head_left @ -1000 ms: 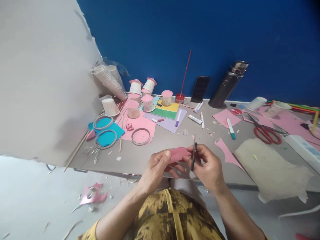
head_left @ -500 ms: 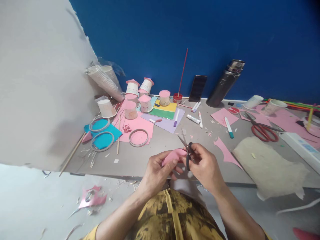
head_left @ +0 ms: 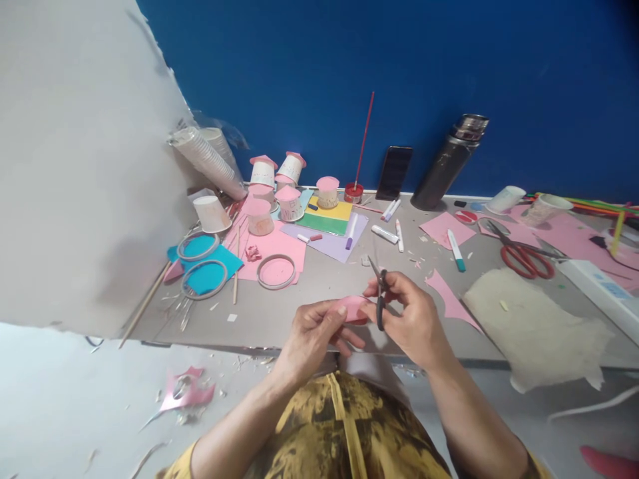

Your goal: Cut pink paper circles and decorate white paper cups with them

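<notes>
Between my hands, over the table's front edge, is a pink piece of paper (head_left: 353,309), bent or folded. My left hand (head_left: 319,326) pinches its left side between thumb and fingers. Around the black handles of a small pair of scissors (head_left: 382,293) my right hand (head_left: 412,316) is closed, and its fingertips touch the paper's right end. The scissor blades point up and away from the paper, nearly together. Pink offcuts (head_left: 449,303) lie to the right of my right hand.
Paper cups with pink tops (head_left: 289,203) stand at the back left, near embroidery-type hoops (head_left: 276,271). Markers (head_left: 456,250), red-handled scissors (head_left: 526,258), a dark flask (head_left: 452,163) and a phone (head_left: 394,173) are farther back. A cream sheet (head_left: 534,326) overhangs the front right edge.
The scissors have turned more upright and come away from the paper. My right fingertips now touch the paper's right end; my left hand keeps its hold.
</notes>
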`<state>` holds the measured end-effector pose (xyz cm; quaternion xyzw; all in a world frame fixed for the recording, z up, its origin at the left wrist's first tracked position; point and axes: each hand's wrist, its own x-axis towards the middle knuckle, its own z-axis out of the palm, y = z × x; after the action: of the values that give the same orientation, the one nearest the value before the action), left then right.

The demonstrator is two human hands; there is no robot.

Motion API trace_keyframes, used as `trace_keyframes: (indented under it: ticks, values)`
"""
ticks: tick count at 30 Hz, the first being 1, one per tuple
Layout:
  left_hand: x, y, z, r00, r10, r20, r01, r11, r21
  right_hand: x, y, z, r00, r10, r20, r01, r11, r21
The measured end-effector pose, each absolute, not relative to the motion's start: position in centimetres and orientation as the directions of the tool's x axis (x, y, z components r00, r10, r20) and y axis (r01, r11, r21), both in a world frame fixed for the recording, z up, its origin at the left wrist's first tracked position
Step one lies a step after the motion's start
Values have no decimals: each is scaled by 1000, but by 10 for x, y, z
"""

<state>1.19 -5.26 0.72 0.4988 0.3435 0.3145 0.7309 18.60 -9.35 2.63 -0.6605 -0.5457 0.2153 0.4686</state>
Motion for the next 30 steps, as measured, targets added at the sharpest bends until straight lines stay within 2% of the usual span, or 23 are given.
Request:
trace_keyframes:
  ticks: [5,10,18,25,30]
  values:
    - [13,-54,6,569,796,-206,-84,306,948,185,-87,20,217,961,172,418,68,-906]
    - [15,-52,6,486,843,-229,-43,285,958,182,-86,11,267,946,182,340,85,-937]
    - [19,-54,4,424,854,-301,-45,352,935,179,-87,10,323,938,126,190,66,-980]
    - [19,-53,1,482,831,-278,-124,379,917,181,-86,13,397,913,90,142,35,-989]
    - [22,-54,-1,489,836,-251,-101,340,935,177,-87,9,437,894,95,122,46,-991]
